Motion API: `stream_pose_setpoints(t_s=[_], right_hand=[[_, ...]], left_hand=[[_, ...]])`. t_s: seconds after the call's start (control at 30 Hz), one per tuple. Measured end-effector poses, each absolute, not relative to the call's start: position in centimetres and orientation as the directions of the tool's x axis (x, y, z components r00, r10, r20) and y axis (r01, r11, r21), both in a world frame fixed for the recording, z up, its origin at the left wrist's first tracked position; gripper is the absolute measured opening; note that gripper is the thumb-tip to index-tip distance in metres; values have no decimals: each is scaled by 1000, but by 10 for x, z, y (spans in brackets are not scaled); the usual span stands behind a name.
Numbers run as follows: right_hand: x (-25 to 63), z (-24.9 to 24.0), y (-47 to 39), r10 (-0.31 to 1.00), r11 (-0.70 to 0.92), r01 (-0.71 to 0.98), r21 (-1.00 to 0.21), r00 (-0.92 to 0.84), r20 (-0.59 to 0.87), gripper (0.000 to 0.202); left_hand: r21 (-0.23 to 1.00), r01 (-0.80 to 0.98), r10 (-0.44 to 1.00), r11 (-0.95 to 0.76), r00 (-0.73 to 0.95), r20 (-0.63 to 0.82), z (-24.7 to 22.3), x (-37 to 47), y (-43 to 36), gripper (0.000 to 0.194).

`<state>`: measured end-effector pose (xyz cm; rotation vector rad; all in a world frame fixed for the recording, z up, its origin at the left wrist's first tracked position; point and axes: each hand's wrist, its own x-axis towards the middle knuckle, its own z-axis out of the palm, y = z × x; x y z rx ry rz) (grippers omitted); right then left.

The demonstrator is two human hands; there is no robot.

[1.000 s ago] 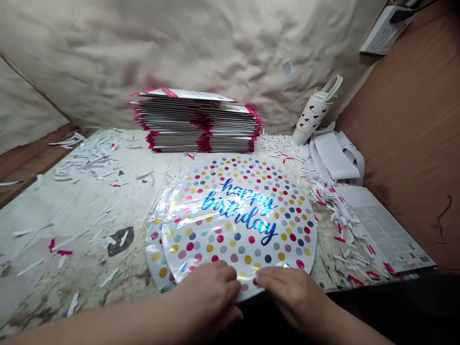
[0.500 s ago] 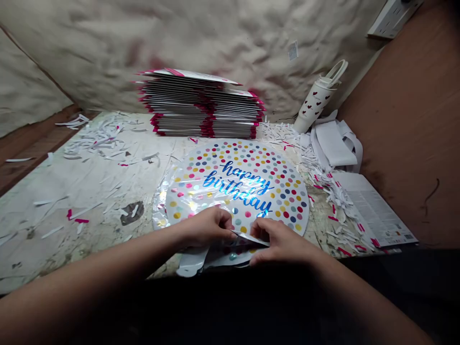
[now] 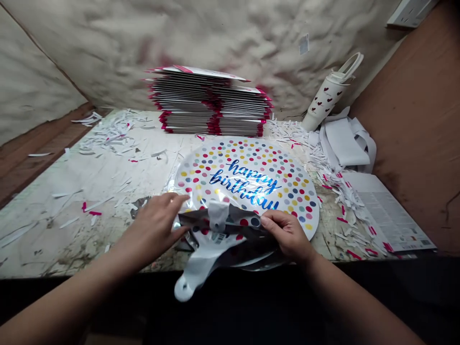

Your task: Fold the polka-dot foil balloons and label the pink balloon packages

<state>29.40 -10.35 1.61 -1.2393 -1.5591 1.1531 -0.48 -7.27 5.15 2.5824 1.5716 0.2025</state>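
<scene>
A round white foil balloon (image 3: 247, 167) with colored dots and blue "happy birthday" lettering lies flat on the table. Its near part is lifted and folded, showing a dark grey inside. A pale tab (image 3: 196, 275) with a hole in its end hangs over the table's front edge. My right hand (image 3: 289, 235) pinches the lifted edge between thumb and fingers. At the left end of that edge, my left hand (image 3: 156, 225) has its fingers apart, close beside the foil; whether the fingertips touch it is unclear.
A stack of pink-edged flat packs (image 3: 213, 105) stands at the back of the table (image 3: 118, 167). A heart-patterned white tumbler (image 3: 325, 100) leans at the back right, near white paper strips (image 3: 348, 143) and a printed sheet (image 3: 388, 211). Paper scraps lie scattered about.
My left hand has moved left and opened. My right hand has shifted right and slightly up with the edge. The near flap is now raised, and the tab hangs lower.
</scene>
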Motion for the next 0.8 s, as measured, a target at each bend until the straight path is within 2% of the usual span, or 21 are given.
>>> stream_pose_setpoints(t_s=[0.1, 0.17, 0.2, 0.23, 0.3, 0.33, 0.4, 0.47, 0.5, 0.53, 0.6, 0.67, 0.8], right_hand=[[292, 23, -106, 976, 154, 273, -950, -194, 102, 22], [285, 26, -113, 950, 274, 360, -892, -248, 192, 17], [282, 25, -118, 922, 358, 421, -834, -301, 243, 11], [279, 23, -124, 887, 438, 489, -754, -370, 276, 16], [280, 12, -135, 835, 539, 623, -567, -487, 258, 50], [285, 5, -138, 841, 534, 696, -479, -495, 218, 64], [307, -9, -139, 920, 393, 856, -337, -369, 136, 71], [338, -19, -132, 983, 166, 962, -217, -143, 118, 61], [355, -22, -127, 989, 88, 982, -165, -67, 128, 55], [371, -24, -121, 988, 77, 989, -126, -59, 143, 52], [395, -25, -109, 969, 199, 975, -95, -181, 166, 51], [410, -26, -102, 926, 356, 926, -127, -332, 181, 53], [424, -29, -97, 910, 402, 890, -217, -363, 198, 47]], left_hand=[[269, 795, 839, -544, 500, 216, 58, -8, -69, 62], [337, 742, 814, -579, 550, 187, 53, -2, -65, 67], [357, 720, 796, -595, 588, 143, 47, 2, -63, 63], [374, 692, 767, -618, 635, 92, 38, 4, -61, 53], [390, 627, 684, -674, 730, 9, 16, 5, -59, 30], [387, 597, 647, -702, 762, -2, 5, 4, -58, 25], [372, 558, 614, -742, 788, 41, -12, -2, -59, 27], [363, 533, 601, -765, 793, 103, -20, -7, -60, 27], [365, 517, 592, -774, 795, 130, -21, -8, -61, 28], [367, 504, 584, -782, 798, 147, -21, -9, -61, 28], [374, 484, 572, -791, 802, 171, -19, -8, -60, 26], [377, 451, 540, -809, 823, 176, -16, -9, -58, 25], [383, 428, 497, -819, 862, 101, -13, -20, -54, 31]])
